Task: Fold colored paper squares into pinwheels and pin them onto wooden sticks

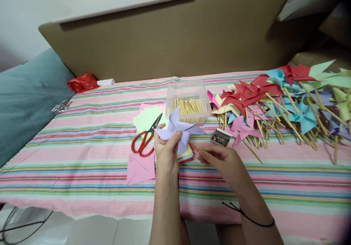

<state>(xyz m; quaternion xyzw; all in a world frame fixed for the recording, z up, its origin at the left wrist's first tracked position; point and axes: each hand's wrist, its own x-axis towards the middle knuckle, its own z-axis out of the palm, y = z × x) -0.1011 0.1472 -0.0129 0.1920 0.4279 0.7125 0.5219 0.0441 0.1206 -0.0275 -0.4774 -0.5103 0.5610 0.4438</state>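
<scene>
My left hand [165, 150] pinches the centre of a lilac paper pinwheel [178, 129], holding it up above the striped cloth. Its wooden stick [194, 146] runs from behind the pinwheel to my right hand [219, 159], whose fingers grip the stick's lower end. Below the pinwheel lies a small stack of coloured paper squares [187, 154]. A pink cut square [140, 168] lies flat to the left of my left wrist.
Red-handled scissors [145, 139] lie left of my hands on pale paper sheets [146, 117]. A clear plastic box of wooden sticks [189, 102] stands behind. A small box of pins [221, 137] sits to the right. Several finished pinwheels [276, 106] are piled at the right. A red bag [83, 82] lies at the back left.
</scene>
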